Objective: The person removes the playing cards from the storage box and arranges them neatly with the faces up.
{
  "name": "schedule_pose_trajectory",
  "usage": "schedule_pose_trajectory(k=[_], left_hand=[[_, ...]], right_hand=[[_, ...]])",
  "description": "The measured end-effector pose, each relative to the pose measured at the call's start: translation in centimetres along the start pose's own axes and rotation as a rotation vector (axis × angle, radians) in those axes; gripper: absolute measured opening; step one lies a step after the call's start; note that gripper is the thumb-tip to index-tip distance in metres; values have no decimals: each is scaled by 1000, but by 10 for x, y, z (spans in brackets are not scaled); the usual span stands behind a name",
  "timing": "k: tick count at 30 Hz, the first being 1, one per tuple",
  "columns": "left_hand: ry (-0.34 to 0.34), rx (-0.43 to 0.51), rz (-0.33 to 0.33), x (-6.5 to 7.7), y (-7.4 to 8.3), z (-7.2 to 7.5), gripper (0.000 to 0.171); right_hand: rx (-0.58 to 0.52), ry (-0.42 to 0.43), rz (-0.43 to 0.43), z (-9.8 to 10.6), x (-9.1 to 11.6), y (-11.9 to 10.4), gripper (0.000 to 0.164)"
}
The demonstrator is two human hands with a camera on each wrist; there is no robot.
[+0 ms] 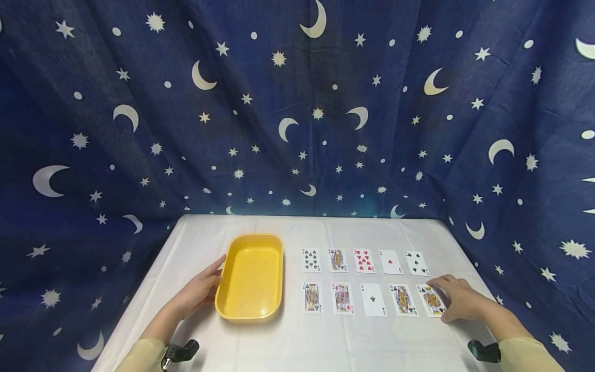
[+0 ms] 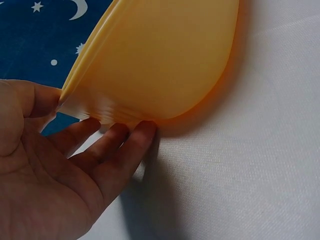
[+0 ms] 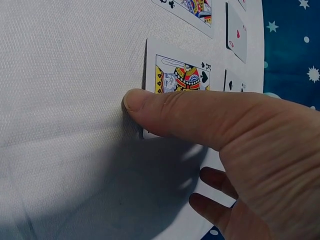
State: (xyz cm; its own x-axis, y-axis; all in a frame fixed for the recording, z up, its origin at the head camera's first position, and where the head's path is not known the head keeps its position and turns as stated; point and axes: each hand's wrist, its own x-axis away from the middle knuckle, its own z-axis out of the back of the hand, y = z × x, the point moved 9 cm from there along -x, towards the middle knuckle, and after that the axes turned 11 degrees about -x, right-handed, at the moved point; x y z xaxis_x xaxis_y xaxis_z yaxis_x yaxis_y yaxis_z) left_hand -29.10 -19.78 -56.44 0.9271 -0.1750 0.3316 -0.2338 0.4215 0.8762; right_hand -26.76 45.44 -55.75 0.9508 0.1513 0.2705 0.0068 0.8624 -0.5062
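My left hand (image 1: 201, 289) is at the left side of a yellow plastic tray (image 1: 278, 289); its extended fingers touch the outer wall (image 2: 170, 60) near the rim. My right hand (image 1: 465, 300) is over the right edge of the king of spades (image 1: 431, 299), the last card of the near row. The right thumb lies across that card (image 3: 175, 75), its tip just past the card's edge, with the index finger at the far corner in the head view. The card lies flat on the table; two other fingers (image 3: 212, 207) are raised off the cloth.
Face-up playing cards lie in two rows right of the tray. The near row includes an ace of clubs (image 1: 373, 299) and a king of diamonds (image 1: 343, 298); the far row includes an ace of hearts (image 1: 390, 262). A white cloth covers the table (image 1: 297, 346) before a starry blue curtain (image 1: 297, 170).
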Motion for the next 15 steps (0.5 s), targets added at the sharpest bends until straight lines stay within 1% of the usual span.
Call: schedule_pose_trajectory(k=[10, 15], left_hand=[[-14, 2, -9, 0, -1, 2, 63], [-21, -4, -8, 0, 1, 3, 63]], right_hand=[[1, -16, -1, 1, -2, -8, 95], [-8, -25, -7, 3, -3, -8, 95]])
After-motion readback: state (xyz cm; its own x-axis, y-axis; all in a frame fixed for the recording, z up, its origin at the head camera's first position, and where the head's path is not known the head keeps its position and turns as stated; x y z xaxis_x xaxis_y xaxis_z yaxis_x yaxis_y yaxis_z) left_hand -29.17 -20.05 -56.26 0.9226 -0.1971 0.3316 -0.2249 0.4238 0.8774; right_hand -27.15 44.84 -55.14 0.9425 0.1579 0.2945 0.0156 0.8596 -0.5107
